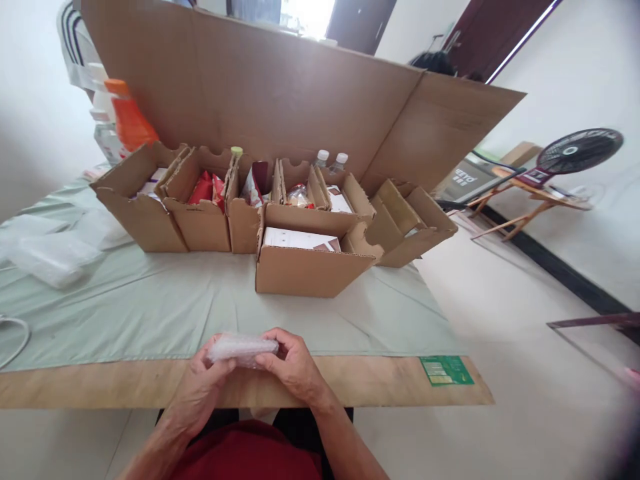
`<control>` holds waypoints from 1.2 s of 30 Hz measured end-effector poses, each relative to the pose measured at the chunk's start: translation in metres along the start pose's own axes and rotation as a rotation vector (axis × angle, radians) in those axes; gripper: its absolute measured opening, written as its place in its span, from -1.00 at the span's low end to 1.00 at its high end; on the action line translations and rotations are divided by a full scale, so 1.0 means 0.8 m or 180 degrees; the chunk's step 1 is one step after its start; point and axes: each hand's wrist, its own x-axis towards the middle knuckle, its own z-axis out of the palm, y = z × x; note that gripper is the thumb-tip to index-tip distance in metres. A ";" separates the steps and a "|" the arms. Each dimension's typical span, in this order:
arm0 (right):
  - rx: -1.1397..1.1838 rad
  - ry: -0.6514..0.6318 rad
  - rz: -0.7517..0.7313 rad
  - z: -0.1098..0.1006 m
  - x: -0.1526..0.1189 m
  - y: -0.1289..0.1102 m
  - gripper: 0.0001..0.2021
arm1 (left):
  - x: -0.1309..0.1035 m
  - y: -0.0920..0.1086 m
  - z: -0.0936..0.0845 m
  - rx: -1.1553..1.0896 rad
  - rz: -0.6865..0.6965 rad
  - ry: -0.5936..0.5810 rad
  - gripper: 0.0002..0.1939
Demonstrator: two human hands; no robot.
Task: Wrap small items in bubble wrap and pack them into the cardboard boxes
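Observation:
Between my two hands is a small bundle of bubble wrap (243, 348), held level above the table's front edge. My left hand (204, 380) grips its left end, thumb in front. On the right end, my right hand (290, 363) pinches it between thumb and fingers. Whatever the wrap may enclose cannot be made out. Straight ahead of my hands stands a cardboard box (300, 270) with a white carton (300, 240) inside it.
Behind it, several open cardboard boxes (205, 227) hold packets and cartons, backed by a tall cardboard sheet (300, 100). More bubble wrap (55, 257) lies at left, near a white cable (20, 327). An orange bottle (131, 120) stands back left. A fan (575, 157) is off to the right.

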 end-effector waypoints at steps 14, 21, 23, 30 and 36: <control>-0.1766 0.2256 -0.1194 -0.220 0.027 -0.178 -0.65 | 0.035 -0.009 -0.002 0.1517 0.0786 -0.0360 -0.56; -0.5036 0.1864 -0.0143 -0.247 0.087 -0.223 -0.79 | 0.033 -0.013 0.004 0.2335 0.1996 -0.0616 -0.80; -0.5324 0.1637 -0.0080 -0.241 0.090 -0.233 -0.82 | 0.032 -0.011 0.004 0.2393 0.2105 -0.0647 -0.80; -0.5178 0.0990 0.1109 -0.225 0.109 -0.247 -0.72 | 0.031 -0.015 0.001 0.2544 0.2329 -0.0736 -0.79; -0.5671 0.0738 0.1199 -0.200 0.120 -0.250 -0.63 | 0.031 -0.012 0.003 0.2631 0.2519 -0.0756 -0.79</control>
